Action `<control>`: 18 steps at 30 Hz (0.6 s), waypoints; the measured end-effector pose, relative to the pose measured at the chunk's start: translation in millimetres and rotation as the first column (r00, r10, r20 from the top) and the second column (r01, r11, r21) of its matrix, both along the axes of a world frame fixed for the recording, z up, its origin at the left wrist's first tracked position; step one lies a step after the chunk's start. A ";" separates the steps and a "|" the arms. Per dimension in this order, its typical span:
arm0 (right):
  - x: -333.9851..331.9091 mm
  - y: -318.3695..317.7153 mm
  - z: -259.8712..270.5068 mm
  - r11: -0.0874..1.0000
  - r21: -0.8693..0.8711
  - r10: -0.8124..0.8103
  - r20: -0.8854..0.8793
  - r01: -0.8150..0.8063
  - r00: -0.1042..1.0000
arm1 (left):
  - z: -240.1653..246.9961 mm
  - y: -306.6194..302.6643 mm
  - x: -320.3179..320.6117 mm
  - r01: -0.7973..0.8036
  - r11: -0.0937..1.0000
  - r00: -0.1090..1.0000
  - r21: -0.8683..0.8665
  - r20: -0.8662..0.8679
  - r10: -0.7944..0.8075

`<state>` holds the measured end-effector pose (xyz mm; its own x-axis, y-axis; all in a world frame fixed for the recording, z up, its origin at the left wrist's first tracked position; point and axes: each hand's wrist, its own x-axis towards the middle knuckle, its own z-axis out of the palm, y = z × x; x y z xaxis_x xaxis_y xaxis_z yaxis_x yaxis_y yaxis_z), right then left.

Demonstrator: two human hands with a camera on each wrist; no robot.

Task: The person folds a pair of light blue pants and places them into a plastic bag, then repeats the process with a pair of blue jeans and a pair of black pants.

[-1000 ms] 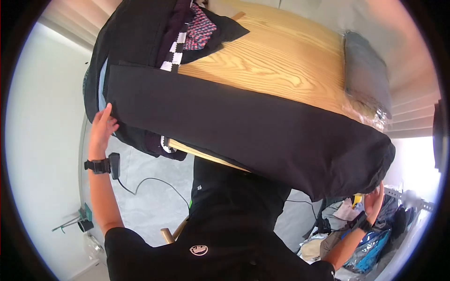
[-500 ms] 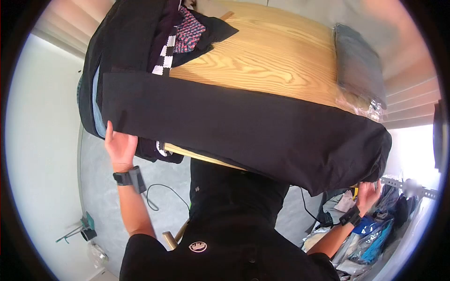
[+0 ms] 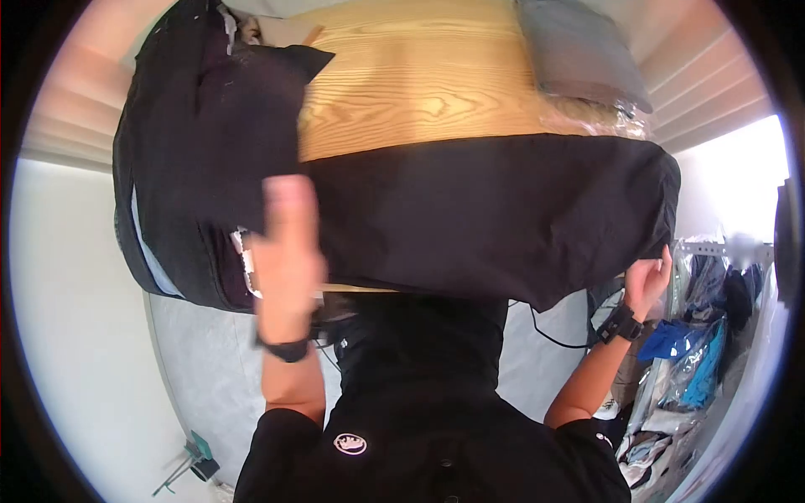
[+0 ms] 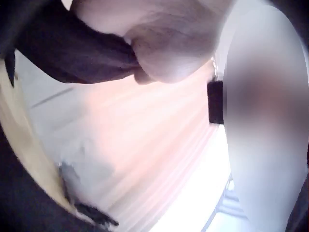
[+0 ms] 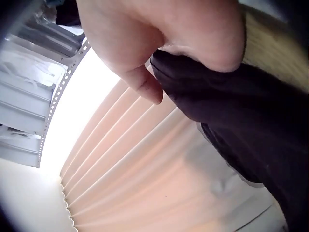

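Observation:
A long black folded garment stretches across the near side of the wooden table. My right hand pinches its lower right corner; in the right wrist view the cloth runs between thumb and finger. Blurred by motion, my left hand is upright at the garment's left part, where it meets a pile of black clothing. Dark cloth lies right against that hand in the left wrist view. Its fingertips are blurred, so I cannot tell whether they grip the cloth.
A grey folded item in clear plastic lies at the table's far right. Bagged clothes are heaped at the lower right, beside a perforated metal rail. A green-handled tool stands on the floor at lower left.
My left hand has moved right, from the garment's left end toward its middle. Dark cloth now covers the patterned fabric and upper checkered trim. My right hand keeps its corner; the head view has shifted.

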<state>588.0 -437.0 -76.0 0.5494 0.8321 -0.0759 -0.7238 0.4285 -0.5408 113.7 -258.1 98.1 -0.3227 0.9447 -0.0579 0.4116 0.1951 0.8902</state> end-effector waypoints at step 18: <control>-20.6 11.7 11.3 0.999 0.010 -0.042 -0.079 0.043 0.996 | -92.9 -13.8 98.5 0.902 0.429 0.351 -0.040 -0.509 -0.786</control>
